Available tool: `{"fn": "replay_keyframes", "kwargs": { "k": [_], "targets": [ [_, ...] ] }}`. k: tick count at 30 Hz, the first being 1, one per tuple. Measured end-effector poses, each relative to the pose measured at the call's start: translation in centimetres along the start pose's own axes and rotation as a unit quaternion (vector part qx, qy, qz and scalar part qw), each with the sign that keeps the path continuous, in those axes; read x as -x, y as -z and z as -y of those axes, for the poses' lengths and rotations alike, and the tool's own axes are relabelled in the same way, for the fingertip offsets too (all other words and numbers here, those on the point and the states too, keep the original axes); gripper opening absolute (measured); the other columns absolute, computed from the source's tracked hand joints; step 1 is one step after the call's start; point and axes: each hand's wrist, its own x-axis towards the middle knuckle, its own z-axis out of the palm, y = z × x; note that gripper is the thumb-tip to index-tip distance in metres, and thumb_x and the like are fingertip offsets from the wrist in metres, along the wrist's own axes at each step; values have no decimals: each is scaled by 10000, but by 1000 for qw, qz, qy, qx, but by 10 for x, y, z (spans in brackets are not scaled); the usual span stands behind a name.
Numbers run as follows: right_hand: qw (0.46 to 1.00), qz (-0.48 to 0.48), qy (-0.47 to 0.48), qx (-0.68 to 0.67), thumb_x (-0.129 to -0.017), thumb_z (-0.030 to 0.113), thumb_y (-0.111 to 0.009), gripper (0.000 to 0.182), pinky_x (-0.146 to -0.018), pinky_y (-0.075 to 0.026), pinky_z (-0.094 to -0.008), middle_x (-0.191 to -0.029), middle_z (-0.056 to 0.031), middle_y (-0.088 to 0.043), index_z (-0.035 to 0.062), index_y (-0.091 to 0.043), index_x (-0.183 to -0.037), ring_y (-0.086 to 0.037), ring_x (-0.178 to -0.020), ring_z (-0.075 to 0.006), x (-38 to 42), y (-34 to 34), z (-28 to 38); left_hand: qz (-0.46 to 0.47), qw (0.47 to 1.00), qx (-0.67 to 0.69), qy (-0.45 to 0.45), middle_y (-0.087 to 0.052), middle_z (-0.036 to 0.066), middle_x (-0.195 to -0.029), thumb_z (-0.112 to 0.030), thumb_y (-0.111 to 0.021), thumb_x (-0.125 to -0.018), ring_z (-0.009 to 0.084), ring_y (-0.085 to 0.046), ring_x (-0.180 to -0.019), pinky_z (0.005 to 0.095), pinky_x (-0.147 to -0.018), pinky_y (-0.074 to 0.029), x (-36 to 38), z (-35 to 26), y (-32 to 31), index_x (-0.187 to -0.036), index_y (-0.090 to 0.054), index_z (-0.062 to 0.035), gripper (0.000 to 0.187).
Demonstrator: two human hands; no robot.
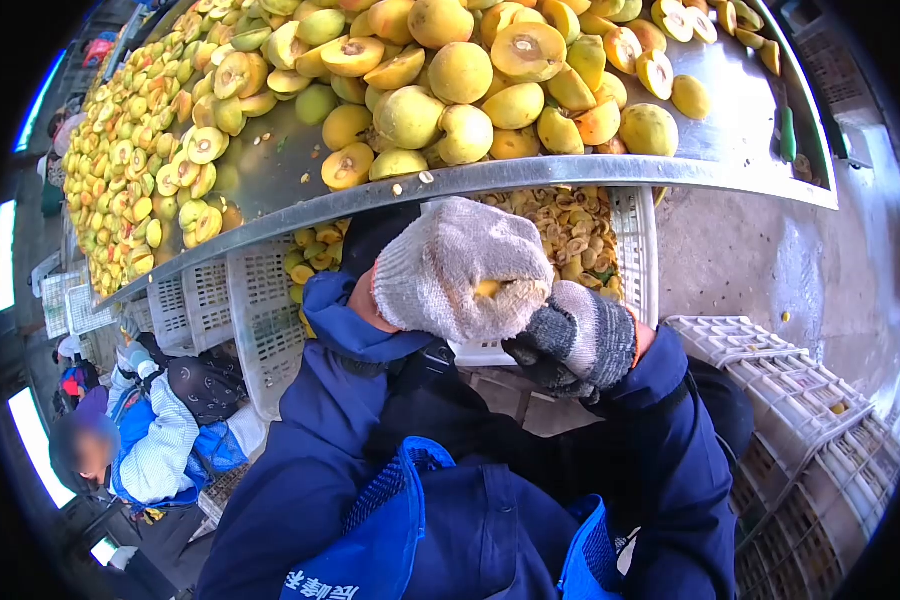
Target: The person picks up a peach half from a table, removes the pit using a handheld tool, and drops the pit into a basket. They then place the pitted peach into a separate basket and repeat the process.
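left hand [462, 268]: I see it cupped tight round a fruit [487, 288], held over the crate [638, 262]
right hand [577, 338]: fingers curled at the fruit's face; tool unclear
tip: keep the cup firm, drop waste straight down, clear of the surface [730, 150]
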Motion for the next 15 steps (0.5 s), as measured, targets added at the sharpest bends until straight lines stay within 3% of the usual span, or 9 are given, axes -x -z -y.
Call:
{"fn": "replay_keyframes", "kwargs": {
  "k": [2,3,4,6,9,10,12,14,15],
  "targets": [
    [991,-118,-22,-66,-792,40,-638,126,-551,-504,-373,-719,-84,-627,82,-644,-911,-649,-622,-261,-13,-11,6,-15,1000,-7,-11,-701,107,-819,-120,-732,-750,324,-680,-715,396,-637,-544,-1,-4,-2,-840,-719,-94,94],
    [955,10,-176,-240,-872,89,-608,99,-531,-487,-334,-701,-51,-619,79,-664,-952,-632,-596,-202,0,10,18,-27,999,-1,-29,-701,105,-820,-141,-724,-766,315,-684,-718,391,-639,-545,-2,-6,-2,-841,-718,-90,91],
    [955,11,-175,-239,-872,89,-608,99,-531,-487,-334,-701,-51,-619,79,-664,-952,-632,-596,-202,2,9,17,-39,998,4,-47,-701,104,-822,-162,-717,-782,306,-688,-720,387,-641,-546,-3,-7,-2,-842,-717,-85,97],
    [803,13,-365,-470,-973,226,-584,177,-521,-463,-291,-687,-19,-617,80,-672,-926,-606,-579,-142,7,1,15,-80,994,71,-34,-700,114,-804,-117,-689,-795,279,-686,-695,369,-640,-552,0,-9,-8,-820,-711,-62,64],
    [704,-71,-407,-578,-1005,361,-582,319,-511,-453,-266,-682,-11,-629,74,-688,-913,-599,-570,-107,4,0,28,-152,954,258,24,-703,127,-798,-95,-628,-851,225,-683,-691,346,-648,-559,4,-8,-25,-802,-701,-21,115],
    [705,-71,-405,-578,-1005,361,-582,319,-511,-453,-266,-682,-11,-629,74,-688,-913,-599,-570,-107,-1,1,35,-184,908,371,66,-707,130,-811,-118,-596,-894,197,-682,-714,342,-657,-560,4,-10,-29,-805,-698,-3,178],
    [837,72,-313,-444,-1004,333,-600,312,-568,-482,-293,-716,-25,-646,36,-694,-988,-610,-634,-115,-17,9,52,-173,839,490,164,-698,140,-865,-175,-549,-973,204,-676,-774,329,-709,-560,6,-16,-37,-898,-683,39,263],
    [737,48,-447,-504,-989,469,-603,433,-489,-448,-257,-711,-8,-653,50,-704,-952,-570,-522,-104,-26,30,65,-170,883,432,64,-690,148,-894,-250,-505,-1006,226,-678,-788,331,-733,-561,-6,-14,-41,-982,-660,56,344],
    [724,20,-462,-511,-993,470,-592,446,-468,-435,-257,-714,-11,-653,41,-699,-939,-554,-501,-99,-21,35,68,-181,761,594,188,-684,161,-905,-334,-448,-1023,245,-681,-799,340,-740,-562,-2,-23,-38,-1014,-643,64,443]
  ]
}}
